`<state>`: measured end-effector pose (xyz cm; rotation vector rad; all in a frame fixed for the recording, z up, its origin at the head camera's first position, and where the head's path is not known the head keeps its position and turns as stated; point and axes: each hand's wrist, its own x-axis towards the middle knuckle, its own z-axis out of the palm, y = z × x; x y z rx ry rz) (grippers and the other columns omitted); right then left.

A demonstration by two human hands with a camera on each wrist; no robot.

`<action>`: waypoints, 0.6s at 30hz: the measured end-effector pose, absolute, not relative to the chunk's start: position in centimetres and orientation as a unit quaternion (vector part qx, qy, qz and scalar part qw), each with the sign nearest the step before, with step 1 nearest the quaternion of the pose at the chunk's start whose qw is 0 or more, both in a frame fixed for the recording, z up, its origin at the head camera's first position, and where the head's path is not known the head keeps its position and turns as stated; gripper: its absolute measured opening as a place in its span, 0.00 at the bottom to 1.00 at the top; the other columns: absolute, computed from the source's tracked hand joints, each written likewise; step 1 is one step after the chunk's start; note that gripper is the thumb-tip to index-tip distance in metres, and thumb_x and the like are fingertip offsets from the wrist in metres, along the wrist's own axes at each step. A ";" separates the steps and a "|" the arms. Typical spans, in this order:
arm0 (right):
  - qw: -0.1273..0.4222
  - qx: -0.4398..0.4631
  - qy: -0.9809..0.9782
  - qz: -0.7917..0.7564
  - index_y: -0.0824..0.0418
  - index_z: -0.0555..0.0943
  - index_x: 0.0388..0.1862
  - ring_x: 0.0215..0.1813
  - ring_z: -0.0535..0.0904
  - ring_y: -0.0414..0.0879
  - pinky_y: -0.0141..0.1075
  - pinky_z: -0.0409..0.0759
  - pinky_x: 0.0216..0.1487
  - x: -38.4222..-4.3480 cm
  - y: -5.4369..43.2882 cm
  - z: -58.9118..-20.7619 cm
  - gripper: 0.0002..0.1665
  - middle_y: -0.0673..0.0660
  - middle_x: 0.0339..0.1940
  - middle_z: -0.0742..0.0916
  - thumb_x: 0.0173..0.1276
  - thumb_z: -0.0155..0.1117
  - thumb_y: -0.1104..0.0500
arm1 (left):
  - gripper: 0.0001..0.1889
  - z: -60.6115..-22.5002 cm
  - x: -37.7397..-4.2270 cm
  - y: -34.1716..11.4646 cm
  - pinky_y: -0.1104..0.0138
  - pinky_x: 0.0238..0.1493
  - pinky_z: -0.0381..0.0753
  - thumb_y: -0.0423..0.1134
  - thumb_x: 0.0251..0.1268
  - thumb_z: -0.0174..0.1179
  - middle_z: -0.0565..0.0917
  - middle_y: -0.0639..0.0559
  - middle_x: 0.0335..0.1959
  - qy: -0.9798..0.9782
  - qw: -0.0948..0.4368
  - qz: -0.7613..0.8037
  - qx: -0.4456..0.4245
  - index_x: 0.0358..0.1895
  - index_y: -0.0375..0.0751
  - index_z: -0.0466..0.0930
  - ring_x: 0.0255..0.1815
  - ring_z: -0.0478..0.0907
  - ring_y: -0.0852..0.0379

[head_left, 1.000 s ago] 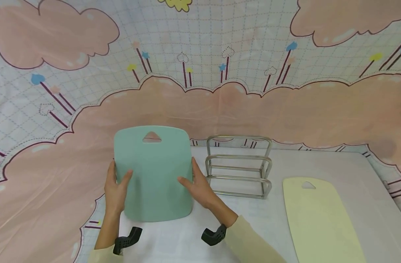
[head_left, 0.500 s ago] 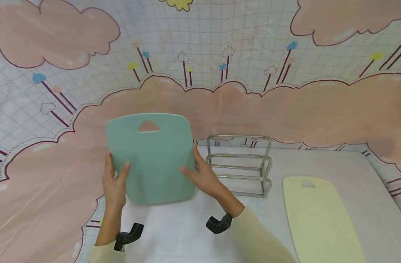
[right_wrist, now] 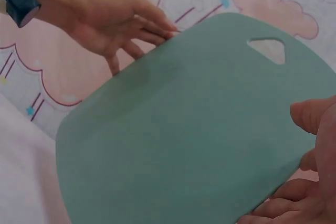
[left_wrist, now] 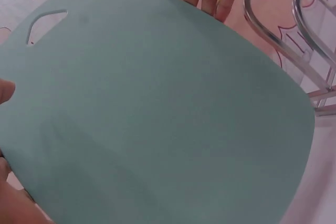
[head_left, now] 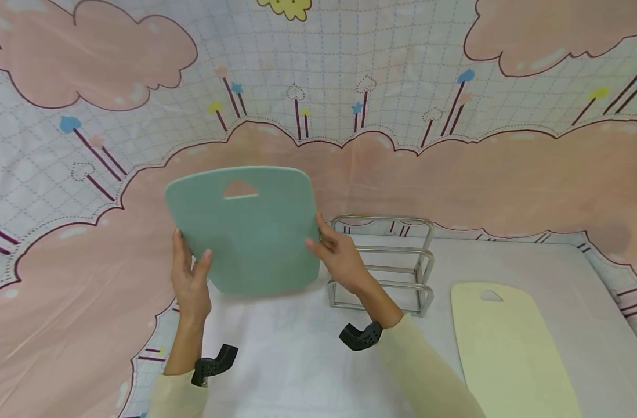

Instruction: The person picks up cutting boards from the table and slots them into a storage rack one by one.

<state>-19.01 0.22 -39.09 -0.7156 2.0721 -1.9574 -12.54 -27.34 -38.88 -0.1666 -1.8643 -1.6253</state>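
A green cutting board with a triangular handle hole near its top edge is held up between both hands, tilted in the head view. At its left edge the left hand grips it, thumb on the near face and fingers behind the edge. The right hand pinches the opposite edge the same way, and in the head view it overlaps the metal rack beside it. Across the right wrist view, the board spans from the left hand to the right hand's thumb and fingers at lower right.
A pale yellow cutting board lies flat on the white table at the right. The wire rack stands upright near the table's back edge, with several parallel bars. Behind it hangs a cloud-patterned cloth.
Both hands have raised the green cutting board, moving it away from the person and slightly rightward, and its top leans back more. The rack and yellow board have stayed in place.
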 end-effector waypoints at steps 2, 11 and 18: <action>0.094 -0.235 0.707 -0.661 0.59 0.49 0.76 0.74 0.54 0.48 0.40 0.63 0.67 -19.1 0.6 -39.0 0.37 0.53 0.76 0.54 0.76 0.53 0.55 | 0.37 -38.8 -12.7 -26.9 0.48 0.70 0.48 0.24 0.66 0.51 0.49 0.42 0.76 -0.695 0.331 -0.633 -0.076 0.75 0.34 0.46 0.76 0.44 0.46; 0.051 -0.227 0.725 -0.648 0.56 0.56 0.75 0.70 0.63 0.49 0.44 0.67 0.65 -19.5 2.3 -38.9 0.35 0.52 0.74 0.62 0.74 0.54 0.48 | 0.35 -41.1 -14.9 -26.6 0.53 0.67 0.59 0.25 0.64 0.49 0.57 0.40 0.73 -0.677 0.358 -0.629 -0.134 0.75 0.38 0.51 0.73 0.53 0.44; 0.052 -0.211 0.726 -0.652 0.56 0.55 0.75 0.71 0.62 0.48 0.43 0.65 0.66 -19.5 3.6 -38.7 0.34 0.53 0.75 0.60 0.75 0.53 0.51 | 0.35 -41.7 -15.8 -25.5 0.50 0.69 0.54 0.26 0.65 0.49 0.55 0.42 0.74 -0.676 0.345 -0.634 -0.145 0.75 0.38 0.49 0.74 0.51 0.45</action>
